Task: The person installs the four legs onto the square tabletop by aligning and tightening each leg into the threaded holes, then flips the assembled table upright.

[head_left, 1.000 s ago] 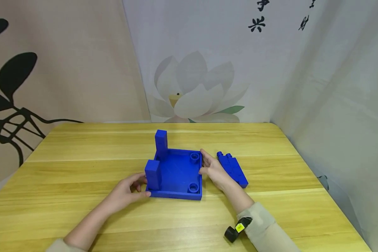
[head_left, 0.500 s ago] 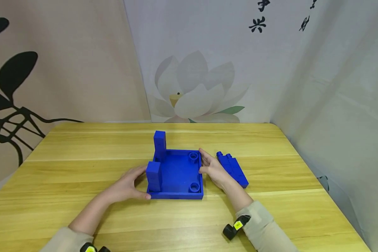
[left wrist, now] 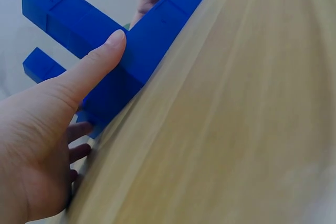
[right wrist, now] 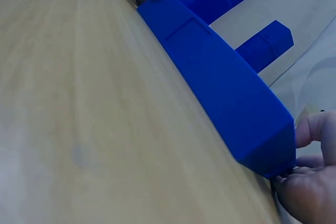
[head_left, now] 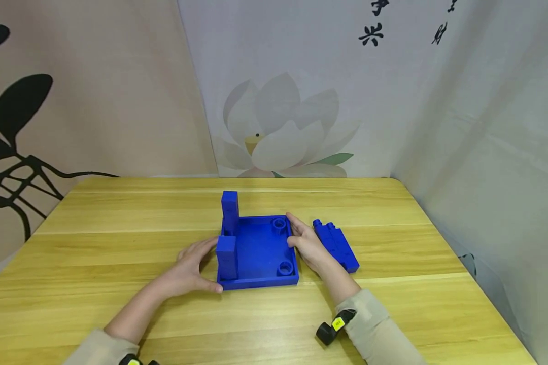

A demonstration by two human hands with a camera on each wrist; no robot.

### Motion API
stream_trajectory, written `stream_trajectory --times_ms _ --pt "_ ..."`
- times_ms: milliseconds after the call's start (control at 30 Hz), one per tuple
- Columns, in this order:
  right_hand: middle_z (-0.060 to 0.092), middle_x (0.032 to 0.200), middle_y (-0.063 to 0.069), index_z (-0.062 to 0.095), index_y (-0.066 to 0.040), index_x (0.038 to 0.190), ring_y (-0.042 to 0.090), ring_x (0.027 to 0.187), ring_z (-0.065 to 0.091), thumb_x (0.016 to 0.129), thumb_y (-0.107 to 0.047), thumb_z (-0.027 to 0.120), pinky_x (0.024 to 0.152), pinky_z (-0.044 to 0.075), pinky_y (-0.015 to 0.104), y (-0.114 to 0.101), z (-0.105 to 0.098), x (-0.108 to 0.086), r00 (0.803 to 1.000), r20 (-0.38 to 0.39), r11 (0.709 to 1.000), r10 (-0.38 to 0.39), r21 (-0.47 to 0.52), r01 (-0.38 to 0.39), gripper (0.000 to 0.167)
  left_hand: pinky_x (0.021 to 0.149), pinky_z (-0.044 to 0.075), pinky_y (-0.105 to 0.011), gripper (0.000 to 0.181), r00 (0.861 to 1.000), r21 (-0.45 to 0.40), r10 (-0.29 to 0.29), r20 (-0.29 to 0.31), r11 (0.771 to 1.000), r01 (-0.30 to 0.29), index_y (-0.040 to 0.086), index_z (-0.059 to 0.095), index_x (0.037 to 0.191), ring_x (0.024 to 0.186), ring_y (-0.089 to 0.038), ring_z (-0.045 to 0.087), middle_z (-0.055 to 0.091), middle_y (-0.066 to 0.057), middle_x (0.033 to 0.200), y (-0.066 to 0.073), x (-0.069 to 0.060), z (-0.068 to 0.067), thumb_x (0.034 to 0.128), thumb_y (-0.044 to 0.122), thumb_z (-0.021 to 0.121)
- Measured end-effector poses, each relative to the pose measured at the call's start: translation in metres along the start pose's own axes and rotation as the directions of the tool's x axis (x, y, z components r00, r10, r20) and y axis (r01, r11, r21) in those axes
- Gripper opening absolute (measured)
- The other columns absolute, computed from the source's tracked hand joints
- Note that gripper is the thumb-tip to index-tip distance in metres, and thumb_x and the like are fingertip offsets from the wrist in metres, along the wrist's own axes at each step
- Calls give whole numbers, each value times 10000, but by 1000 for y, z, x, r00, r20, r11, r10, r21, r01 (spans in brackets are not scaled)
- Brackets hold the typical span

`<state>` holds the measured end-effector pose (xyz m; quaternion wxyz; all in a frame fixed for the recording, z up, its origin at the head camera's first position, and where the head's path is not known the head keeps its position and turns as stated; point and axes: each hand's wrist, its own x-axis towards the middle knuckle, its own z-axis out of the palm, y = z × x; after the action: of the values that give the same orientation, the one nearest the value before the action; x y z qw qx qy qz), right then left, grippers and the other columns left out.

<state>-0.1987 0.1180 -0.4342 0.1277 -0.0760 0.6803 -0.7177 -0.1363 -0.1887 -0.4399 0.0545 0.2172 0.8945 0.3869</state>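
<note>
A shallow blue square tray lies on the table. Two blue posts, a front one and a back one, stand upright at its left corners. Round sockets show at its right corners. My left hand holds the tray's left side, thumb at the front corner; the left wrist view shows the thumb pressed on the tray's side wall. With my right hand I grip the right wall, thumb at the rim and fingers outside. That hand is only partly visible in the right wrist view.
Just right of my right hand, blue posts with round pegs at their far ends lie side by side. The wooden table ends at a printed curtain behind and another curtain on the right.
The tray has turned slightly counterclockwise, its front left corner shifting right and toward me. My left hand has moved right, its fingers spread further along the side. The loose posts stay in place.
</note>
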Motion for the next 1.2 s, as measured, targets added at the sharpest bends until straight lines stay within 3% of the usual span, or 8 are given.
stream_trajectory --times_ms 400,633,833,1000,1200 --pt "178 1560 150 244 11 1495 267 1429 124 729 199 444 1122 187 366 -1 1 1 1000 -31 1000 -6 -8 5 814 1046 59 -644 1145 1000 4 7 -21 1000 -7 128 304 1503 1360 -437 200 306 -163 1511 -1 -1 0 592 557 849" --pt "258 1534 157 289 18 1479 278 1408 219 841 109 518 1106 249 381 -8 1 -6 997 -70 999 -6 -47 3 684 1044 67 -641 1145 1000 6 6 -16 1000 -6 138 300 1507 1360 -424 211 303 -148 1515 0 -1 0 594 555 849" --pt "382 1460 206 377 53 1427 289 1352 352 904 24 596 1065 333 352 -16 -5 -18 986 -112 984 -121 -144 104 568 1044 66 -637 1143 1000 3 8 -12 1000 -8 140 296 1510 1363 -426 204 298 -146 1518 1 -1 0 598 556 847" --pt "462 1394 224 451 81 1364 281 1306 424 890 38 630 1052 348 311 -25 -16 -31 957 -136 958 -254 -167 231 509 1045 61 -636 1140 1000 4 6 -9 1000 -6 132 295 1509 1364 -431 198 295 -151 1519 1 -2 -1 605 555 846" --pt "502 1371 180 497 47 1337 265 1282 453 886 24 647 1033 373 310 -31 -31 -50 923 -151 926 -354 -195 323 476 1049 63 -635 1155 1000 8 -7 -1 1000 7 134 286 1512 1366 -431 194 288 -151 1522 1 -1 0 600 585 833"
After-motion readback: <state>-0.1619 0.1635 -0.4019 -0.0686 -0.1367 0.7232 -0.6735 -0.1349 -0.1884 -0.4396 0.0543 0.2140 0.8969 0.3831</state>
